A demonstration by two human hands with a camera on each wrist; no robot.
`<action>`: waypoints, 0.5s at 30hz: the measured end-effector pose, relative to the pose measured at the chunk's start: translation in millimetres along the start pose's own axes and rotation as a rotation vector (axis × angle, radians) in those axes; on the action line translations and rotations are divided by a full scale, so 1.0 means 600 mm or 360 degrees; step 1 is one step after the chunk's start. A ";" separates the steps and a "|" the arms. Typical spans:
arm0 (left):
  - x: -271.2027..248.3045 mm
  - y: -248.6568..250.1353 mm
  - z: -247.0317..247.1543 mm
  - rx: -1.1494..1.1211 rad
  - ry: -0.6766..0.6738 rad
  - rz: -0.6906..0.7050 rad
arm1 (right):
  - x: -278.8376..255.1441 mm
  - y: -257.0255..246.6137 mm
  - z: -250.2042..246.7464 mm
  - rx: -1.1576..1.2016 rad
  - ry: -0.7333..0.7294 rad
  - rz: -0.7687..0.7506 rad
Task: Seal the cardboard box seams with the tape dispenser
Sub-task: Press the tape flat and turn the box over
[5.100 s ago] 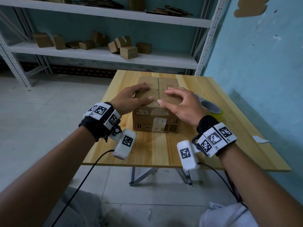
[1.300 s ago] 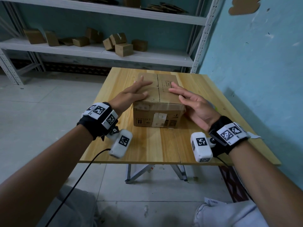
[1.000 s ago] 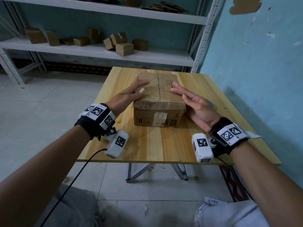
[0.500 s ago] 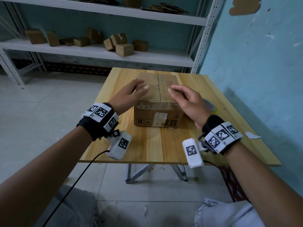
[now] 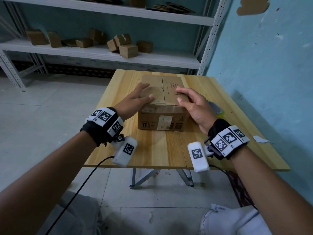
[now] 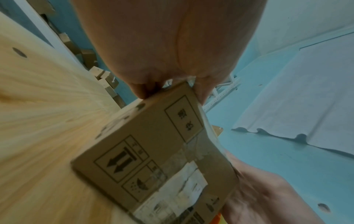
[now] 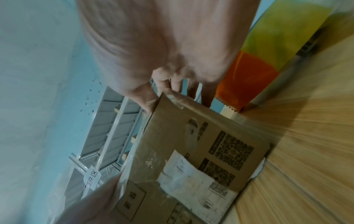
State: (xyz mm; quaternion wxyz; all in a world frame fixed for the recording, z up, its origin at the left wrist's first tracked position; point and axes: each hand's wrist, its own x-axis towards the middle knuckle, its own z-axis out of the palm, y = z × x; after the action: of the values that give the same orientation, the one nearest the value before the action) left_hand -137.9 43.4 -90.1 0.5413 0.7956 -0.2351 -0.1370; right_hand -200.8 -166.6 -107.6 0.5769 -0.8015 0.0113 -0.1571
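Observation:
A closed cardboard box (image 5: 162, 116) sits mid-table, its centre seam (image 5: 163, 92) running away from me between the two top flaps. My left hand (image 5: 140, 97) lies flat on the left flap with straight fingers. My right hand (image 5: 188, 100) rests on the right flap near the front edge, fingers loosely bent and holding nothing. The tape dispenser (image 5: 216, 109), yellow-green with a grey roll, lies on the table just right of the box, partly hidden by my right hand. In the right wrist view its orange and yellow body (image 7: 249, 81) shows past the box (image 7: 191, 144).
The wooden table (image 5: 152, 150) stands against a blue wall (image 5: 262, 65) on the right. A white paper scrap (image 5: 260, 139) lies near its right edge. Behind it, white metal shelving (image 5: 101, 53) carries several small cardboard boxes.
My right hand came off the box's right side, turned palm down and settled on the right top flap. My left hand shifted further onto the left flap. The box stayed put.

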 end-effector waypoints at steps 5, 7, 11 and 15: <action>0.001 -0.014 -0.018 -0.0177 -0.0033 0.0060 | -0.007 0.005 -0.015 0.0238 -0.0153 0.0029; 0.000 -0.020 -0.024 -0.0261 -0.0065 0.0068 | -0.008 0.007 -0.018 0.0342 -0.0202 0.0058; -0.002 -0.023 -0.025 -0.0320 -0.0095 0.0098 | -0.010 0.012 -0.026 0.0538 -0.0268 0.0081; 0.001 -0.031 -0.027 -0.0364 -0.0109 0.0110 | -0.017 0.019 -0.035 0.0637 -0.0287 0.0088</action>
State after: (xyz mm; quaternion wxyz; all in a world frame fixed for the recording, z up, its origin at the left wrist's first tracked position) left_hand -125.5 62.0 -101.3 0.6246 0.7149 -0.2636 -0.1713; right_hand -214.3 -187.4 -114.7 0.7272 -0.6812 -0.0498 -0.0682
